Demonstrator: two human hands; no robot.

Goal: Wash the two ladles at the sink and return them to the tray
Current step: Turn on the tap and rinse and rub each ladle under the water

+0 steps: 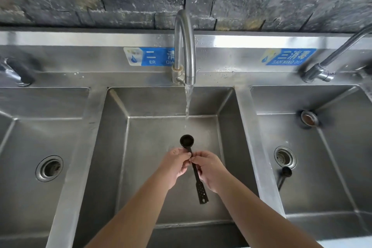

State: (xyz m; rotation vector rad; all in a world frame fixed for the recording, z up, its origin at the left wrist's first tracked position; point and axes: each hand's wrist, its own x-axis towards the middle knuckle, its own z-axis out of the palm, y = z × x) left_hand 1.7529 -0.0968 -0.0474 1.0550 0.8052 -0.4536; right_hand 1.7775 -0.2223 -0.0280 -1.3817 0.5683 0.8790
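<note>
Over the middle sink basin (141,167) I hold a small black ladle (198,181), bowl pointing away from me, perforated handle end toward me. My left hand (174,166) and my right hand (209,169) both pinch its handle just below the bowl. Water runs from the curved tap (186,46) and falls a little beyond the ladle's bowl. A second black ladle (284,177) lies on the floor of the right basin, beside the drain (285,156). No tray is in view.
Three steel basins stand side by side, the left one with a drain (49,168). Another tap (330,60) reaches in at the right, and a tap handle (18,72) sits at the left. A dark stone wall rises behind.
</note>
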